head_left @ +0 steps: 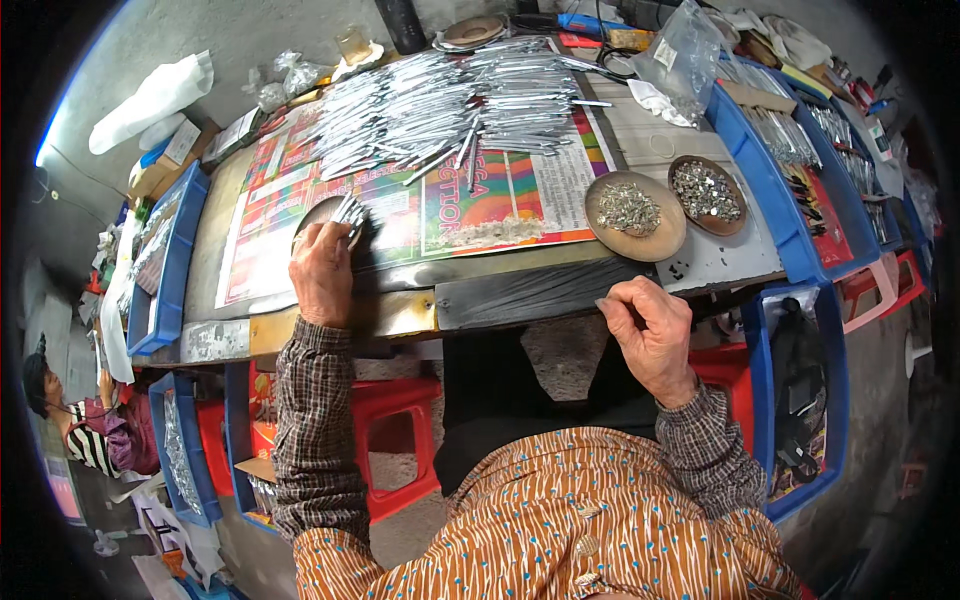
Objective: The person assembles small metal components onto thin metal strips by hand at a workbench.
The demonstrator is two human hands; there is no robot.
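Fingers closed, my left hand [322, 275] is over a small round dish [316, 214] at the table's left front. Slim silver metal pieces [350, 211] stick out past its fingertips, and most of the dish is hidden beneath it. My right hand [652, 335] hangs just off the front edge, thumb and forefinger pressed together. Whatever they pinch, if anything, is too small to make out. Beyond it sits a tan round dish [612, 238] of tiny metal parts, beside a brown dish [735, 225] with more small shiny parts.
A wide heap of slim silver metal rods [440, 105] covers the back of the table on a colourful printed sheet [290, 190]. Blue trays stand at left [178, 270] and right [745, 130]. Red stools [385, 400] are below. Another person [105, 430] sits far left.
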